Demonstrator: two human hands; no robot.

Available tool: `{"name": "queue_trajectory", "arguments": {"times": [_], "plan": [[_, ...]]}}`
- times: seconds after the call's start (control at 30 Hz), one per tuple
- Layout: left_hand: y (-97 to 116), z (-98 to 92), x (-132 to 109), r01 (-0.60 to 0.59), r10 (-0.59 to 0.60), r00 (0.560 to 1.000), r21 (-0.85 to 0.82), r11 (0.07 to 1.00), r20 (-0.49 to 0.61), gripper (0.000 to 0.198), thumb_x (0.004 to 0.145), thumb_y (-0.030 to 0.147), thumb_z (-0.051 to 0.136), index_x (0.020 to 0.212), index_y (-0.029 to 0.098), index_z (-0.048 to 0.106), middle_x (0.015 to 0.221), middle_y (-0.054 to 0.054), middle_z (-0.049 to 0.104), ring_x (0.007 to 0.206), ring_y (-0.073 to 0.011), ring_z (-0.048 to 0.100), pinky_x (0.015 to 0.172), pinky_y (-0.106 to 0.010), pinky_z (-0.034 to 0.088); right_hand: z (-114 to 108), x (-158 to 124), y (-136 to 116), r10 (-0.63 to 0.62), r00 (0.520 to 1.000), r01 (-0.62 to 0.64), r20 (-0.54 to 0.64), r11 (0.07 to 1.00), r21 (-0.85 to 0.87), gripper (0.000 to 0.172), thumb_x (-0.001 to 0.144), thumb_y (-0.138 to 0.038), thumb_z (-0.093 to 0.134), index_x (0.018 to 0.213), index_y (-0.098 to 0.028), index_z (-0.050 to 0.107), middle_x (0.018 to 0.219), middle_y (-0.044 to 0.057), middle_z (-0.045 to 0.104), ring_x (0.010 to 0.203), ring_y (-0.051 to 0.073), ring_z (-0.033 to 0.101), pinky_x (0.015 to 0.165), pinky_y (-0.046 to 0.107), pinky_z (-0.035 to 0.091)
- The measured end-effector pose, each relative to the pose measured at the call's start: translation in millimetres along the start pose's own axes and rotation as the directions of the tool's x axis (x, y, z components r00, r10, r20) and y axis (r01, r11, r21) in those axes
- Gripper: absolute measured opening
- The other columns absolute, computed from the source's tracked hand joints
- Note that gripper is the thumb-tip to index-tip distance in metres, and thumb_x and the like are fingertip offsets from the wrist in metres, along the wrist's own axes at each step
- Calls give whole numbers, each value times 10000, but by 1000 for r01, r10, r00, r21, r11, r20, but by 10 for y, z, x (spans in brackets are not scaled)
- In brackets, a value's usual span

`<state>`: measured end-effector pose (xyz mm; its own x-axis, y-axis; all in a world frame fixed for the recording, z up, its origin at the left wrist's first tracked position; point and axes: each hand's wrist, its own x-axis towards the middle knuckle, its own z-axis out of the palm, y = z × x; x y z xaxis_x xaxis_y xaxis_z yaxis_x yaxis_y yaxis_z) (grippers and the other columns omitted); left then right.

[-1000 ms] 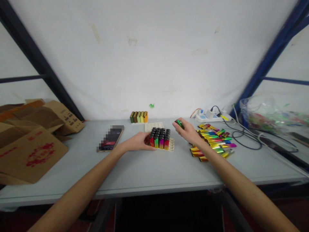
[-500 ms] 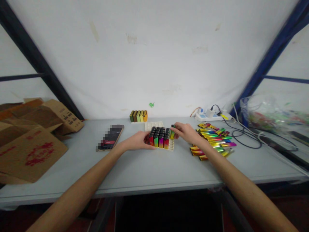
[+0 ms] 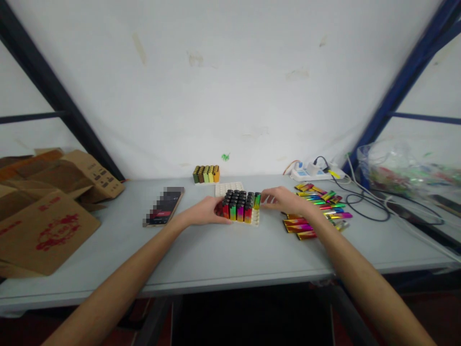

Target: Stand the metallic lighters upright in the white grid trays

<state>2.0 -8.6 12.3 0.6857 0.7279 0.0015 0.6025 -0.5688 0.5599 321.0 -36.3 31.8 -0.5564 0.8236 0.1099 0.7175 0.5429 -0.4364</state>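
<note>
Rows of upright lighters (image 3: 239, 207) with black tops and shiny coloured bodies stand in a white tray (image 3: 255, 220) with round hollows. My left hand (image 3: 207, 210) grips the left side of this tray, the thumb along its front and the other fingers partly hidden behind the lighters. At the tray's right side a yellow-green lighter (image 3: 257, 200) stands upright in a hollow. Just right of it is my right hand (image 3: 279, 198), fingers apart with nothing visible in them. A pile of loose metallic lighters (image 3: 320, 206) lies on the table beneath and beyond my right forearm.
Behind the tray lies another white tray (image 3: 229, 187). A block of lighters (image 3: 206, 174) stands by the wall. A phone (image 3: 165, 206) and cardboard boxes (image 3: 54, 230) are left; a power strip (image 3: 311, 172), cables (image 3: 367, 204) and a plastic bag (image 3: 396, 163) are right.
My right hand has let go of the yellow-green lighter, which now stands in the tray, and has drawn slightly right. My left hand has stayed at the tray's left side.
</note>
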Motion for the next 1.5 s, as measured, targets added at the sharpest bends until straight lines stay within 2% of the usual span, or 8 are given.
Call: {"name": "queue_trajectory", "arguments": {"times": [0.13, 0.23, 0.5, 0.87, 1.0, 1.07, 1.23, 1.5], "plan": [[14, -4, -2, -14, 14, 1000, -11, 1000, -1, 572, 715, 606, 779, 1036, 152, 644, 856, -26, 670, 710, -191, 580, 613, -271, 417, -129, -85, 218, 153, 979, -181, -132, 956, -232, 256, 958, -135, 558, 1147, -129, 731, 1136, 142, 758, 1049, 254, 705, 974, 362, 510], [11, -4, -2, -19, 19, 1000, -15, 1000, -3, 575, 716, 615, 775, 1029, 149, 650, 850, -29, 670, 711, -193, 581, 615, -274, 420, -180, -153, 383, 285, 953, -303, -106, 876, -375, 330, 942, -166, 598, 1244, -89, 710, 1252, 204, 703, 1200, 318, 650, 1069, 411, 460], [-3, 2, -1, -25, 25, 1000, -15, 1000, -2, 565, 725, 615, 772, 1025, 156, 636, 857, -30, 675, 707, -193, 585, 608, -269, 419, -314, -275, 453, 481, 875, -456, -50, 787, -417, 382, 952, -154, 518, 1285, -93, 695, 1234, 215, 706, 1162, 311, 675, 1002, 375, 492], [51, -27, -18, -5, 5, 1000, 7, 1000, 5, 575, 722, 623, 766, 1044, 163, 639, 858, -23, 676, 710, -194, 586, 627, -268, 423, -335, -257, 477, 409, 909, -378, 77, 889, -260, 391, 835, -417, 735, 1154, -193, 773, 1109, 119, 759, 978, 270, 716, 816, 313, 526], [47, -22, -14, 3, -3, 1000, 10, 1000, 3, 594, 717, 629, 766, 1057, 160, 635, 857, -22, 676, 705, -192, 583, 628, -270, 425, -417, -316, 500, 371, 928, -366, -33, 888, -279, 458, 886, -530, 654, 1129, -158, 767, 1092, 145, 762, 957, 270, 708, 817, 326, 520], [42, -16, -11, 10, -10, 1000, 13, 1000, 6, 585, 711, 635, 767, 1023, 158, 633, 836, -22, 667, 700, -193, 579, 620, -272, 423, -449, -348, 509, 396, 913, -405, -95, 855, -325, 479, 900, -578, 618, 1013, -143, 784, 1013, 159, 772, 894, 271, 710, 779, 333, 515], [41, -12, -15, 13, -13, 1000, -5, 1000, 12, 602, 710, 655, 763, 1031, 163, 630, 843, -28, 669, 716, -204, 590, 620, -279, 428, -315, -293, 475, 474, 880, -436, 21, 825, -359, 461, 860, -604, 664, 707, -183, 773, 683, 109, 736, 681, 239, 694, 656, 317, 502], [25, -7, -5, 1, -1, 1000, -3, 1000, 6, 604, 713, 636, 768, 1058, 155, 645, 852, -34, 682, 698, -198, 582, 621, -280, 419, -47, -85, 328, 295, 951, -307, -90, 881, -360, 219, 880, -354, 702, 958, -153, 740, 1057, 155, 727, 919, 248, 694, 834, 318, 513]]}}
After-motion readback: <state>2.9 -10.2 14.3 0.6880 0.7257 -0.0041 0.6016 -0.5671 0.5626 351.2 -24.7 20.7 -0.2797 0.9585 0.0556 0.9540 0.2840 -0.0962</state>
